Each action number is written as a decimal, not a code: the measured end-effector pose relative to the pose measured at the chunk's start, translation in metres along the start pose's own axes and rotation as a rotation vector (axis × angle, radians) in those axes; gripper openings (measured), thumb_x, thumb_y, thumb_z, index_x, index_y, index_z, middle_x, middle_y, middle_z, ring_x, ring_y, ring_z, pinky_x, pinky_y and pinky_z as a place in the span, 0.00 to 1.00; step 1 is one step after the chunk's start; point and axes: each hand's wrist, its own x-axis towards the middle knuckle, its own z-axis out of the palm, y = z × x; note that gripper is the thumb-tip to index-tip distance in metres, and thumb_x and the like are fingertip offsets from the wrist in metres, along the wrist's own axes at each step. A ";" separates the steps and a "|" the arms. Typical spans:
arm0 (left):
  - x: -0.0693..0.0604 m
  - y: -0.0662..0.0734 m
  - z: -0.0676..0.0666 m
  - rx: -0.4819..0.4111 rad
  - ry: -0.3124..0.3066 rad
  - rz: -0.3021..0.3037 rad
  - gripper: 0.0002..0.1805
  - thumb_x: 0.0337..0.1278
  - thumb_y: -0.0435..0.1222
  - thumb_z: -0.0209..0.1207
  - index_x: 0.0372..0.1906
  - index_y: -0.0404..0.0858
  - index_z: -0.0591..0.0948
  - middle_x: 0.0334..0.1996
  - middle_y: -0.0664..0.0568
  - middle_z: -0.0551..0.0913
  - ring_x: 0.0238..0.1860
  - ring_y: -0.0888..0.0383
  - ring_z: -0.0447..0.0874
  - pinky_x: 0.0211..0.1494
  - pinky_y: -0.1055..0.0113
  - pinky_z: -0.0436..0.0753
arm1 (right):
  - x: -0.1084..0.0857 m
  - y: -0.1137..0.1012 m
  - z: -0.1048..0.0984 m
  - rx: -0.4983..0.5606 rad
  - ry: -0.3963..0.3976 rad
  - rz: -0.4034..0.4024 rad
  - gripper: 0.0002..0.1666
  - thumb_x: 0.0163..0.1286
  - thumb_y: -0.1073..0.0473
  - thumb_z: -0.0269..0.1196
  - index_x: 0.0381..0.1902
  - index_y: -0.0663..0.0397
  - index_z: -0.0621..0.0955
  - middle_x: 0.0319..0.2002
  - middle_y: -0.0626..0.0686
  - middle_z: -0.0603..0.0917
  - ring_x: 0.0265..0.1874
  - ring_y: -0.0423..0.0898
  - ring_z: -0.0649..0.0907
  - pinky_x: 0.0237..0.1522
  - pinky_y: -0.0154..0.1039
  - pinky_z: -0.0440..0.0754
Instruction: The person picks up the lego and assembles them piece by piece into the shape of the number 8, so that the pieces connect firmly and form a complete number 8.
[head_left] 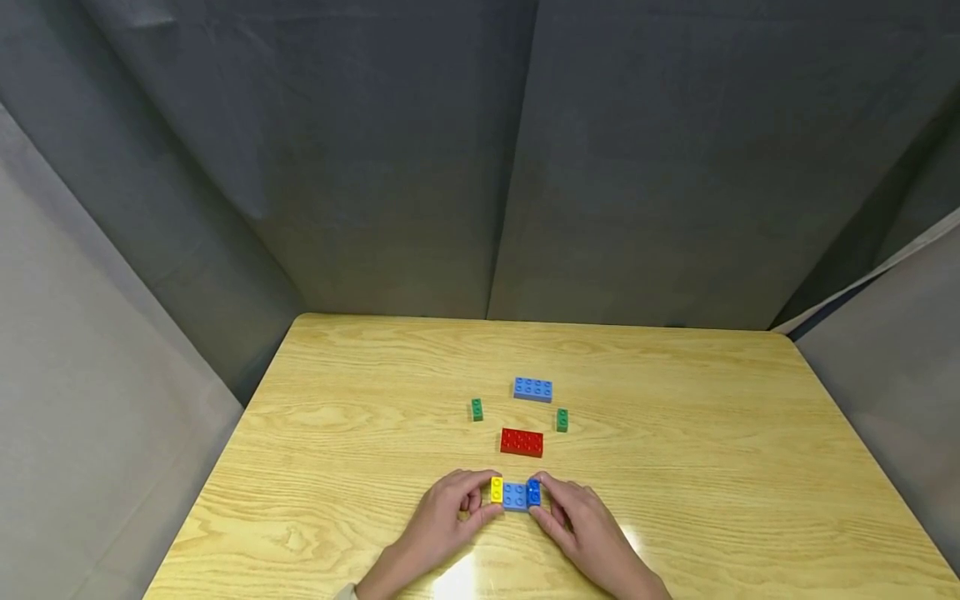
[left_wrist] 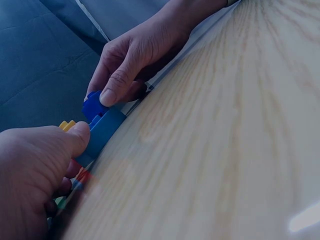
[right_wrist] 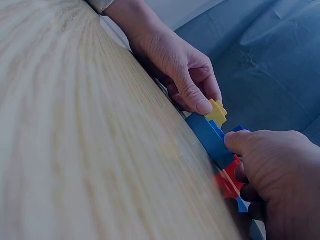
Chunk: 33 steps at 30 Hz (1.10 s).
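Observation:
Near the front of the table, a lighter blue brick (head_left: pixel 514 497) lies between the two hands. My left hand (head_left: pixel 442 512) pinches a small yellow brick (head_left: pixel 497 490) at the left end of it, thumb in front and index finger behind. At the right end, my right hand (head_left: pixel 583 523) pinches a small dark blue brick (head_left: pixel 533 492) the same way. Both wrist views show the yellow brick (right_wrist: pixel 216 113) and the dark blue brick (left_wrist: pixel 94 106) standing higher than the lighter blue brick (left_wrist: pixel 104 134). Fingers partly cover both small bricks.
Just beyond the hands lies a red brick (head_left: pixel 522 442). Farther back are another blue brick (head_left: pixel 532 389) and two small green bricks, one at left (head_left: pixel 477 409) and one at right (head_left: pixel 562 420). Grey curtains (head_left: pixel 390 167) hang behind the wooden table (head_left: pixel 315 467).

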 end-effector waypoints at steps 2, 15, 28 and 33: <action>0.000 0.000 0.000 0.000 0.000 0.001 0.25 0.64 0.49 0.69 0.63 0.44 0.84 0.29 0.69 0.74 0.30 0.72 0.69 0.33 0.75 0.75 | 0.000 0.000 0.000 0.002 0.002 -0.003 0.21 0.76 0.46 0.66 0.62 0.45 0.83 0.24 0.29 0.66 0.25 0.30 0.66 0.36 0.33 0.67; 0.000 0.000 0.000 -0.015 -0.004 -0.014 0.26 0.64 0.50 0.69 0.63 0.45 0.84 0.29 0.68 0.74 0.29 0.72 0.69 0.33 0.75 0.75 | -0.001 0.000 -0.001 -0.013 0.018 -0.037 0.25 0.75 0.49 0.68 0.63 0.55 0.84 0.24 0.29 0.65 0.25 0.29 0.66 0.37 0.34 0.67; 0.000 -0.002 0.002 -0.014 0.011 -0.003 0.26 0.64 0.51 0.69 0.62 0.44 0.85 0.28 0.69 0.74 0.29 0.72 0.68 0.32 0.76 0.75 | -0.001 0.000 -0.002 -0.058 0.005 -0.060 0.25 0.76 0.48 0.67 0.64 0.53 0.83 0.23 0.29 0.63 0.25 0.29 0.64 0.35 0.32 0.66; 0.000 -0.002 0.002 -0.013 0.010 -0.009 0.26 0.63 0.49 0.70 0.62 0.44 0.84 0.28 0.69 0.74 0.29 0.72 0.68 0.32 0.76 0.75 | -0.001 -0.001 -0.003 -0.077 -0.014 -0.058 0.27 0.77 0.46 0.65 0.65 0.56 0.83 0.23 0.29 0.63 0.25 0.29 0.64 0.37 0.33 0.67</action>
